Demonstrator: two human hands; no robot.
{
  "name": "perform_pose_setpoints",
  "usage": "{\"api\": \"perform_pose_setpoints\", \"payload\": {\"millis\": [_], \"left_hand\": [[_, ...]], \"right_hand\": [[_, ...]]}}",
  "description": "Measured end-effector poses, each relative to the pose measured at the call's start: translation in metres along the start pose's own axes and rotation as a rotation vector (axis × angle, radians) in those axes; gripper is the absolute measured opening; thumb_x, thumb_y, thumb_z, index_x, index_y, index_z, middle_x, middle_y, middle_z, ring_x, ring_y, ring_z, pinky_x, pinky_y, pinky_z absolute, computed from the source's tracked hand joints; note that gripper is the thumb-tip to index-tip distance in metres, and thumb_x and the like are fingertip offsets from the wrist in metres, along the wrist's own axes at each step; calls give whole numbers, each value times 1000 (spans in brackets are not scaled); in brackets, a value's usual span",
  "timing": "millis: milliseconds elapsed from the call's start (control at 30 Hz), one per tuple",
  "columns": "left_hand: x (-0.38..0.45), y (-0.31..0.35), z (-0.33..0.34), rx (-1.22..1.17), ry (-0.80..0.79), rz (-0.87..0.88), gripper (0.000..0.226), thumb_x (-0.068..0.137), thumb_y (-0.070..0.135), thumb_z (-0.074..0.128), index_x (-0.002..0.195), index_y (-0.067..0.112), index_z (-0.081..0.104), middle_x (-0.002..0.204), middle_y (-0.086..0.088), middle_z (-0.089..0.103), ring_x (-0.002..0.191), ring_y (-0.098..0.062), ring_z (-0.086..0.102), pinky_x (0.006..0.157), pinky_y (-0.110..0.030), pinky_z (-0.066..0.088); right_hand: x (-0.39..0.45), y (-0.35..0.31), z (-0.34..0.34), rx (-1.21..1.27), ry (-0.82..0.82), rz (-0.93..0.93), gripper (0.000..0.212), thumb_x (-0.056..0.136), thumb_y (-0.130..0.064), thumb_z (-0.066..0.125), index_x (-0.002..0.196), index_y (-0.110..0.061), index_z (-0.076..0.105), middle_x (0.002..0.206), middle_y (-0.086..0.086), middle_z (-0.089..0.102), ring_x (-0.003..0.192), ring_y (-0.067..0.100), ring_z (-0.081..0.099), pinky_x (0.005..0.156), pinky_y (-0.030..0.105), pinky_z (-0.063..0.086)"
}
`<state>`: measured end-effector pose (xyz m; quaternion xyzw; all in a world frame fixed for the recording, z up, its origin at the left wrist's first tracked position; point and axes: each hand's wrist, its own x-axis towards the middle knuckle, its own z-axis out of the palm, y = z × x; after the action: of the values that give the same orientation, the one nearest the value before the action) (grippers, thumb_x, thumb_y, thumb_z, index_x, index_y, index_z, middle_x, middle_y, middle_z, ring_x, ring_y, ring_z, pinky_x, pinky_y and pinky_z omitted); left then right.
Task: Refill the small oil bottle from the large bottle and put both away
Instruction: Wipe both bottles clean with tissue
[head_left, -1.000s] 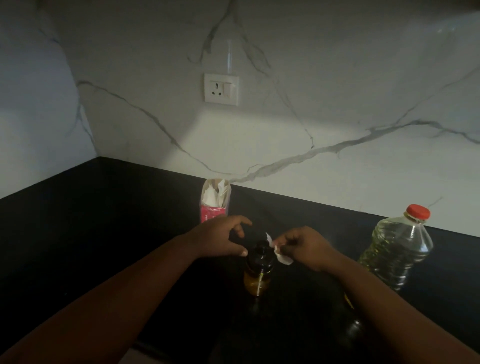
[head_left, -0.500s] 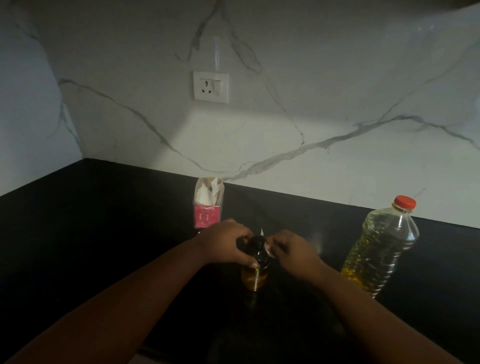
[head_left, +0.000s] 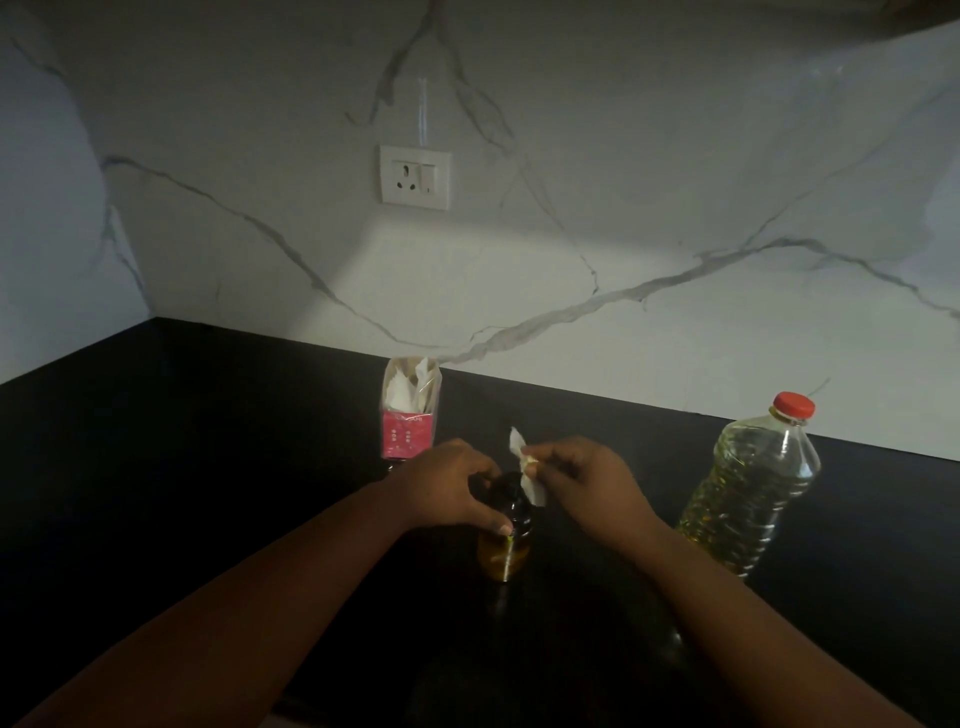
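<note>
Marble-veined wall and black countertop (head_left: 208, 467) frame the scene as your left hand (head_left: 447, 488) curls its fingers around the small oil bottle (head_left: 506, 540), which stands upright at centre, low on oil. Your right hand (head_left: 587, 483) pinches a scrap of white tissue (head_left: 530, 475) against the bottle's dark top. To your right, well apart, the large bottle (head_left: 748, 488) stands with its red cap (head_left: 794, 405) on. A pink tissue pack (head_left: 409, 415) waits behind. Judging by that, the refill looks not yet begun; pouring and putting both bottles away remain.
</note>
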<state>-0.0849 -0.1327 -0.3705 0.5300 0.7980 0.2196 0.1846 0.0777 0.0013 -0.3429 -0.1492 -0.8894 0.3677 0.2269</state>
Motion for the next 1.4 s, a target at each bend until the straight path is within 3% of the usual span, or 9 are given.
{"api": "perform_pose_setpoints", "payload": {"millis": [267,400,500,667,833,1000,1100,1233,1400], "left_hand": [[-2,0,0,-75,2,-11,25,72,49,84,78,52,61,84,38,57,87,24,52,60,-5,40],[-1,-1,1,-76,11,1,34,73,52,82,100,36,68,97,25,58,90,1,59,71,-15,41],[0,-3,2,-59,7,-3,45,72,55,81,108,31,68,105,18,56,96,-2,57,75,-20,42],[-1,-3,1,-66,28,-11,45,69,54,84,106,37,66,99,27,50,91,2,56,71,-15,40],[-1,-4,1,-42,19,-2,57,70,56,82,118,32,65,117,11,54,103,-8,57,90,-29,50],[-4,-1,-2,30,-32,41,55,75,60,76,119,32,59,116,7,54,99,-8,57,86,-28,50],[-1,5,-7,182,-87,34,79,67,77,69,131,38,48,124,6,54,105,-11,56,84,-29,48],[5,30,-20,46,-19,50,128,44,101,53,151,39,22,138,8,50,125,-18,51,100,-41,47],[33,85,-25,-18,51,212,80,77,74,63,144,35,40,137,7,52,111,-12,53,95,-38,48]], "right_hand": [[1,-3,19,-522,-154,-222,32,93,-25,56,125,-27,60,107,-4,53,88,11,53,75,22,39],[-9,-2,9,-686,-136,-403,28,93,-27,55,119,-26,63,102,0,59,91,21,53,74,31,27],[-15,-4,0,-631,-111,-429,25,87,-17,62,109,-22,71,92,3,64,83,25,56,71,36,35],[-11,-3,11,-424,8,-250,25,89,-13,62,112,-20,71,103,3,67,93,24,58,79,42,47],[-25,4,34,-327,49,-172,28,91,-11,59,116,-20,68,98,0,58,84,-1,46,75,8,38],[-50,8,28,-328,49,-118,24,91,-11,60,113,-17,68,95,-6,54,82,-5,48,74,1,35],[-66,13,15,-251,212,-13,21,90,-10,63,109,-14,71,99,-3,62,89,0,55,78,0,36],[-91,23,-11,-63,494,227,17,89,-15,67,101,-26,69,94,-9,66,82,-8,60,72,5,46],[-115,32,-47,60,743,386,14,90,-21,65,104,-20,68,96,-3,69,85,5,66,67,15,49]]}}
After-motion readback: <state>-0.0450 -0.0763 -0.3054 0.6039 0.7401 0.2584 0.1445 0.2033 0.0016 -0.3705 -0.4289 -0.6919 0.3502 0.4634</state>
